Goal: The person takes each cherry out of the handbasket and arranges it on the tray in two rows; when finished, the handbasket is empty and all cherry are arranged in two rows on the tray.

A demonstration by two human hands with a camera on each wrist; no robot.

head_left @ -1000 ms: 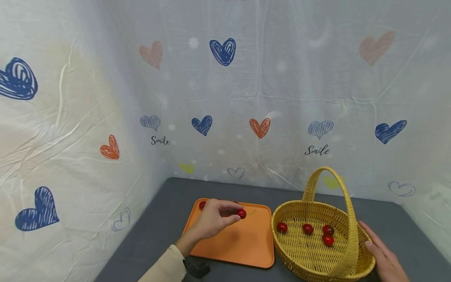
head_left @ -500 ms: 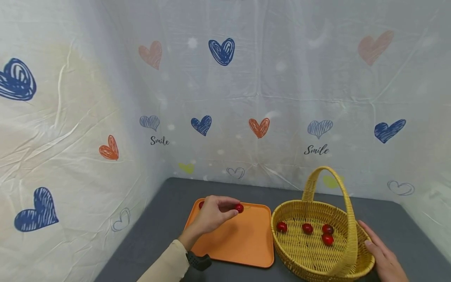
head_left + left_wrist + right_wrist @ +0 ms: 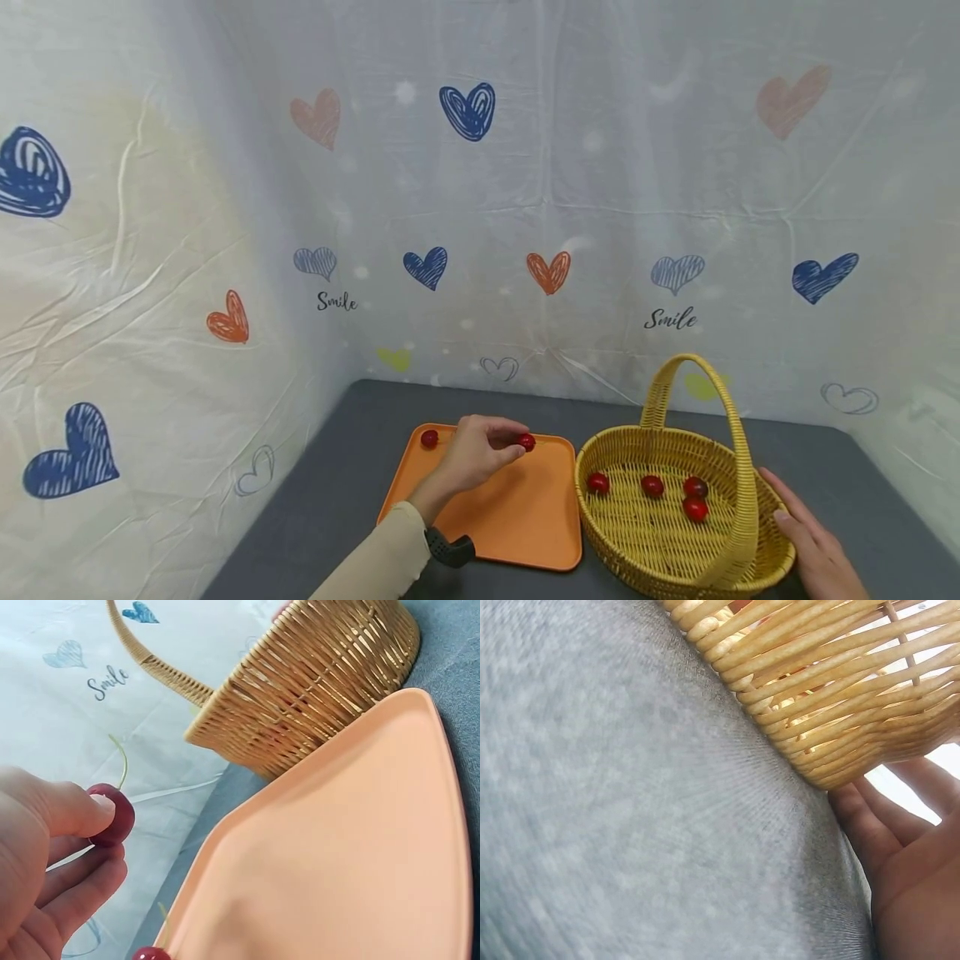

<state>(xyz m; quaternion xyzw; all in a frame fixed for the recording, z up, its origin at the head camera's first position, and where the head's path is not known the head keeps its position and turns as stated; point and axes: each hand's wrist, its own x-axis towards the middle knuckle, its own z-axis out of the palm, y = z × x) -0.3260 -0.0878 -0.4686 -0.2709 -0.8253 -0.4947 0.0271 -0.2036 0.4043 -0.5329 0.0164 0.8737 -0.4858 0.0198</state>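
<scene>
Thumb and fingers of my left hand [image 3: 474,454] [image 3: 49,859] pinch a dark red cherry [image 3: 527,442] [image 3: 120,819], whose green stem points up in the left wrist view. The hand is above the orange tray [image 3: 517,529] [image 3: 352,847]. Another cherry [image 3: 429,438] [image 3: 152,954] lies on the tray near its back left corner. My right hand [image 3: 819,546] [image 3: 911,862] touches the right side of the yellow wicker basket [image 3: 637,557] [image 3: 300,690] [image 3: 840,697], its fingers extended along the wall. Several cherries [image 3: 652,487] lie apart and together inside the basket.
The basket stands close against the tray's right side, its tall arched handle [image 3: 742,467] rising over it. Both are on a dark grey table [image 3: 300,517]. A white curtain [image 3: 480,183] with printed hearts hangs behind and at the sides.
My left hand, with the cherry pinched in it, first moved slightly back and left, then to the right over the tray. The cherry at the tray's back left is more exposed. The right hand stays at the basket.
</scene>
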